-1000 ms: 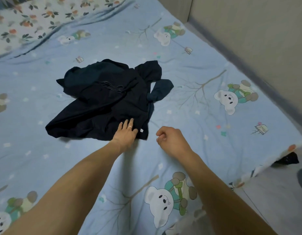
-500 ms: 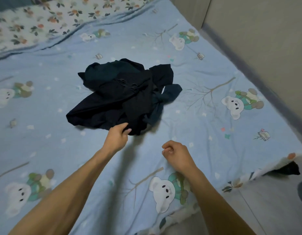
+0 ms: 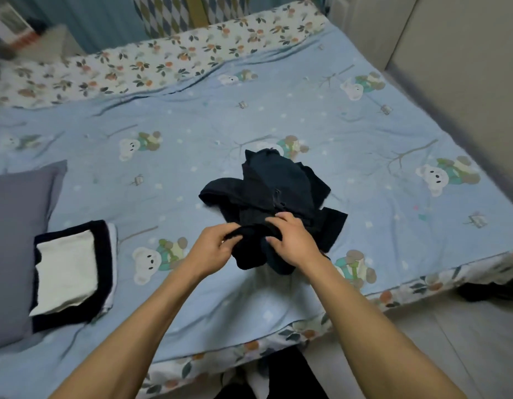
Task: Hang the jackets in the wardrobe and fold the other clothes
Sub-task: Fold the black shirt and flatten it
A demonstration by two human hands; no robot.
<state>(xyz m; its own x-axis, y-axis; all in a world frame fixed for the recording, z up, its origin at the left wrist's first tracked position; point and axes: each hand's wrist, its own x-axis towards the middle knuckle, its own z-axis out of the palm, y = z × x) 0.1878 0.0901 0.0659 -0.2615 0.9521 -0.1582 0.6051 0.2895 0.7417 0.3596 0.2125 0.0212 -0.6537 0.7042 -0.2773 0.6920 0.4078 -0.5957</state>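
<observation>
Between my left hand (image 3: 213,249) and right hand (image 3: 292,243) the dark garment (image 3: 272,191) is soft matt cloth, bunched and creased, on a smooth printed cotton-looking bedsheet (image 3: 278,116) beneath my grip.

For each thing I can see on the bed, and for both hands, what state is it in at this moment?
Dark garment: crumpled in a heap, unfolded, near edge gathered up by both hands.
Left hand: grips the garment's near edge.
Right hand: grips the same edge, beside the left hand.
Folded clothes: folded flat, stacked on the bed, apart from the hands.
Grey pillow: lying flat at the left.
Bedsheet: spread out, slightly wrinkled.
</observation>
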